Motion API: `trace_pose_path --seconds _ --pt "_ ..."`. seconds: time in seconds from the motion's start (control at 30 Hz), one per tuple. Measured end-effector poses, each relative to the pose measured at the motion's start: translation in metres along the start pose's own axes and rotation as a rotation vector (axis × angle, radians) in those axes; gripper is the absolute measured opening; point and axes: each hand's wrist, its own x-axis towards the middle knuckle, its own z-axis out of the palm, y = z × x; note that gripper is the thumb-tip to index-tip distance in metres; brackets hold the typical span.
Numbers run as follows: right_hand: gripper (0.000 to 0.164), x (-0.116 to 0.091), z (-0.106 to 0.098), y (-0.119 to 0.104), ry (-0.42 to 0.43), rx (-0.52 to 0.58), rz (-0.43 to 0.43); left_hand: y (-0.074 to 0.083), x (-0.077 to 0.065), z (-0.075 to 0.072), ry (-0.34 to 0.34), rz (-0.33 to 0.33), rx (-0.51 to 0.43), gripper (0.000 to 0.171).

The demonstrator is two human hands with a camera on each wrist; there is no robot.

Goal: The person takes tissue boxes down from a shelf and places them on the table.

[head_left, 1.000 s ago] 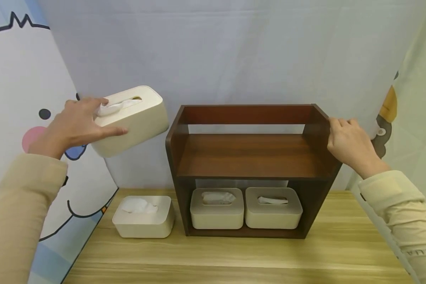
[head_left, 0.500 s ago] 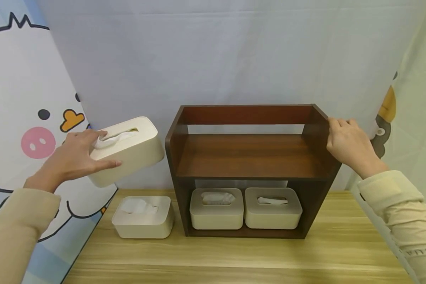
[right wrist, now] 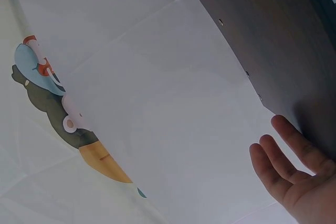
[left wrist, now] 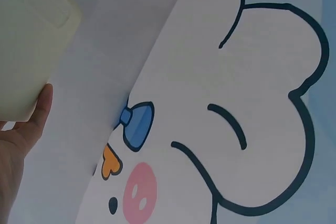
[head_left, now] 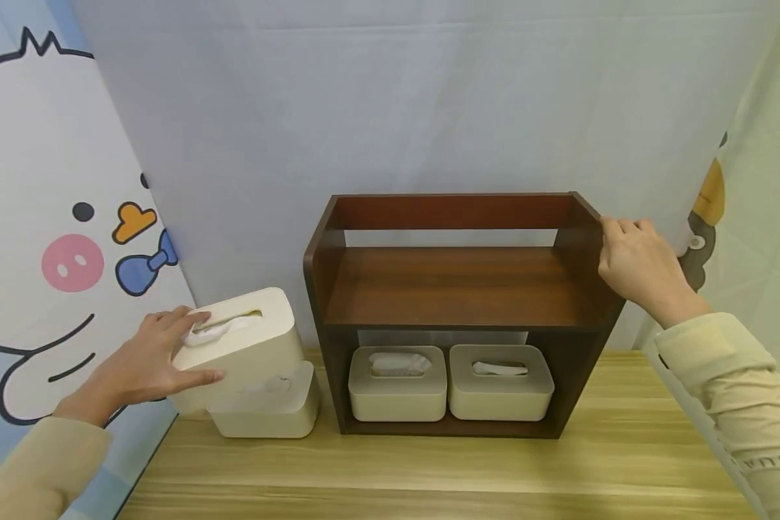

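In the head view my left hand (head_left: 149, 361) grips a cream tissue box (head_left: 243, 365) by its left end, thumb on the front and fingers on top beside the slot. The box is tilted, its right end higher. It overlaps a second tissue box (head_left: 286, 419) on the table; whether they touch I cannot tell. The left wrist view shows the held tissue box (left wrist: 31, 45) from below. My right hand (head_left: 643, 267) holds the upper right side panel of a dark brown two-tier shelf (head_left: 455, 285). In the right wrist view, fingers (right wrist: 286, 135) lie along the panel's outer face.
Two more tissue boxes (head_left: 398, 397) stand side by side on the shelf's lower tier. The shelf stands on a wood-grain table (head_left: 429, 477). Behind it hangs a pale cloth (head_left: 429, 101), and a cartoon-printed cloth (head_left: 32, 166) hangs at the left.
My left hand has lowered the tissue box from beside the shelf's top to just above the box on the table. The right hand and the shelf have stayed in place.
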Motion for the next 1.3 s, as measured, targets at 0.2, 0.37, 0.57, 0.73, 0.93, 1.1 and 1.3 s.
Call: trace_pose_path --seconds 0.2,0.37,0.57,0.73,0.93,1.1,1.3 --pt "0.036 0.001 0.0 -0.001 -0.014 -0.006 0.007 0.004 -0.018 0.027 -0.047 0.039 0.006 0.091" --pt "0.035 0.001 -0.001 -0.001 -0.007 -0.011 -0.008 0.01 -0.033 0.047 -0.052 0.094 0.01 0.09" --pt "0.036 0.002 -0.003 -0.001 -0.015 -0.012 -0.005 0.016 -0.049 0.069 -0.003 0.206 0.022 0.089" --pt "0.037 0.002 -0.002 -0.001 -0.022 -0.011 0.006 0.017 -0.058 0.083 0.052 0.278 0.035 0.09" --pt "0.036 0.0 -0.003 -0.001 -0.021 -0.007 0.009 0.016 -0.066 0.1 0.114 0.358 0.045 0.092" --pt "0.036 0.0 -0.003 -0.001 -0.016 -0.009 0.007 0.013 -0.076 0.111 0.066 0.356 0.041 0.092" --pt "0.036 0.001 -0.002 0.0 -0.021 -0.005 0.01 0.008 -0.086 0.123 0.002 0.336 0.048 0.091"
